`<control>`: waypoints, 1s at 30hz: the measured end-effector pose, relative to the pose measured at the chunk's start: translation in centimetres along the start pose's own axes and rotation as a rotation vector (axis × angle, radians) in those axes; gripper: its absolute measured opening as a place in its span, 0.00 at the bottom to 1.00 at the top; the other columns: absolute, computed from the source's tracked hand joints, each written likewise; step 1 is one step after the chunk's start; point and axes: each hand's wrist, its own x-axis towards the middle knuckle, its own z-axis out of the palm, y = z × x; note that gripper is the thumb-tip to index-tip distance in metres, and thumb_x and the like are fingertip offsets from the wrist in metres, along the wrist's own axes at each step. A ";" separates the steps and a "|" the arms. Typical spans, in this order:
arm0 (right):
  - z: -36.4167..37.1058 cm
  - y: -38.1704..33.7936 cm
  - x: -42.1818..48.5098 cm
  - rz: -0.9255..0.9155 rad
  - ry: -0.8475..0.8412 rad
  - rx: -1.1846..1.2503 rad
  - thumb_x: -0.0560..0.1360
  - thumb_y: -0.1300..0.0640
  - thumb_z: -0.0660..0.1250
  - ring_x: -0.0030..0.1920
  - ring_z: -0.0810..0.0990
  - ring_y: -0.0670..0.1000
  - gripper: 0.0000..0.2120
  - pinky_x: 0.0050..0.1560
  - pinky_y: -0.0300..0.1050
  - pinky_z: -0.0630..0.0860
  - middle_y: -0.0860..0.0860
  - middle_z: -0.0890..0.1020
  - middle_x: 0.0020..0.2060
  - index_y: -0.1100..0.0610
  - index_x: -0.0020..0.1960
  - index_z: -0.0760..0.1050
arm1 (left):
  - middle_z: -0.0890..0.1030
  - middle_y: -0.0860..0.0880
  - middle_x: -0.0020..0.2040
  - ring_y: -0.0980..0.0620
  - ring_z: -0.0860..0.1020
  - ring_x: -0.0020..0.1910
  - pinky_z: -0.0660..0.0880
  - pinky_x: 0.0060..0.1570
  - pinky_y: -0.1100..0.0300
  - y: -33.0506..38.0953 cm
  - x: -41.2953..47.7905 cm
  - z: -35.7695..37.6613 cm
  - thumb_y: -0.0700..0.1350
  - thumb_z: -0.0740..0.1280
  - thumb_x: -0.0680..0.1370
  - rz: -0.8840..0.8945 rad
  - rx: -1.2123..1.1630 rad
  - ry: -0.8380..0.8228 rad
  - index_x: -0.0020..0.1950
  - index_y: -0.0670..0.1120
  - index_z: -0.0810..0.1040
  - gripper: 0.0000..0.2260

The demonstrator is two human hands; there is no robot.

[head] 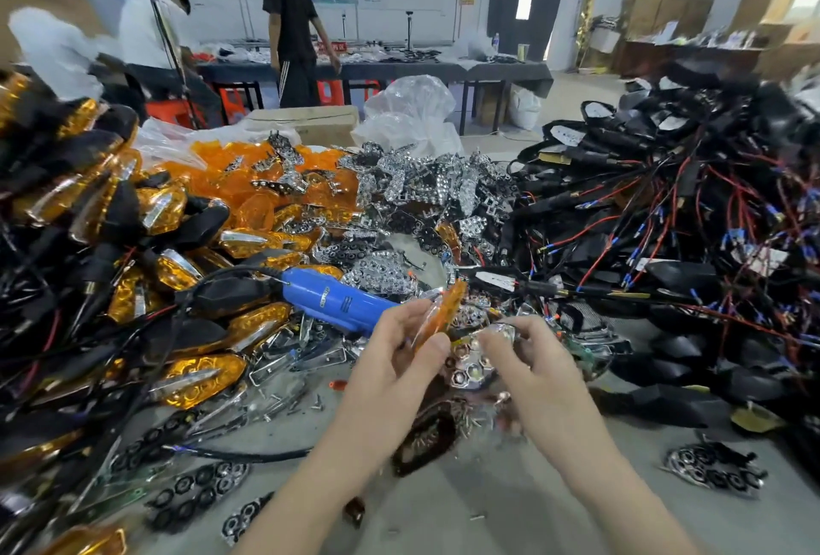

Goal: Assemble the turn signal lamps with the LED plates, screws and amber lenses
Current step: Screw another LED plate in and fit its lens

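Nearest the person, below both wrists, the grey counter [488,505] carries loose screws [317,404] and spare black-celled plates.

The left hand [395,359] is closed on an amber lens [439,315], with the thumb on the near face and the fingers behind it. The right hand [528,359] is just beside it, fingertips curled onto the top edge of a chrome LED plate [472,366], apparently pinching it; blur hides the exact grip. The plate sits low between the two hands, its honeycomb face up.

The lens is seen almost edge-on. Its long axis climbs from the left thumb up and away to the right, with the narrow tip pointing away from the person, above the plate.

It looks like thin moulded plastic: light, stiff, glossy and so probably slippery, and likely to scratch or crack if bent. Holding it by the rim near the broad end, as now, seems safest, because it leaves the tip free to be guided. The plate probably handles the same way, light and rigid with a finish that marks easily, so its edges are the place to hold it.

Just beyond the left hand lies a blue electric screwdriver [337,301]. Farther left of that hand are finished amber lamps [199,377]. Beyond both hands are heaps of loose lenses [248,186] and chrome plates [399,186]. Off past the right hand there are black housings tangled in red wires [665,221].
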 end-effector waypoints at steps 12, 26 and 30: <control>2.7 1.2 4.1 0.217 -0.291 0.535 0.72 0.45 0.73 0.27 0.76 0.51 0.19 0.24 0.40 0.72 0.57 0.85 0.43 0.55 0.58 0.81 | 0.85 0.45 0.57 0.51 0.82 0.49 0.77 0.50 0.55 0.3 2.1 -3.1 0.46 0.70 0.73 -0.148 -0.645 0.336 0.62 0.48 0.80 0.17; 1.9 1.4 3.9 0.004 -0.326 0.556 0.73 0.54 0.72 0.50 0.84 0.55 0.11 0.43 0.47 0.81 0.58 0.84 0.55 0.49 0.55 0.83 | 0.83 0.44 0.60 0.43 0.83 0.58 0.81 0.54 0.55 0.4 1.6 -3.0 0.38 0.71 0.76 -0.097 -0.544 0.138 0.62 0.50 0.80 0.16; 1.6 1.3 3.7 -0.019 -0.438 0.695 0.73 0.51 0.78 0.61 0.83 0.63 0.23 0.58 0.59 0.81 0.62 0.81 0.64 0.54 0.65 0.78 | 0.82 0.49 0.62 0.45 0.81 0.62 0.79 0.57 0.57 0.1 1.3 -3.1 0.48 0.72 0.74 -0.014 -0.364 0.078 0.63 0.59 0.79 0.18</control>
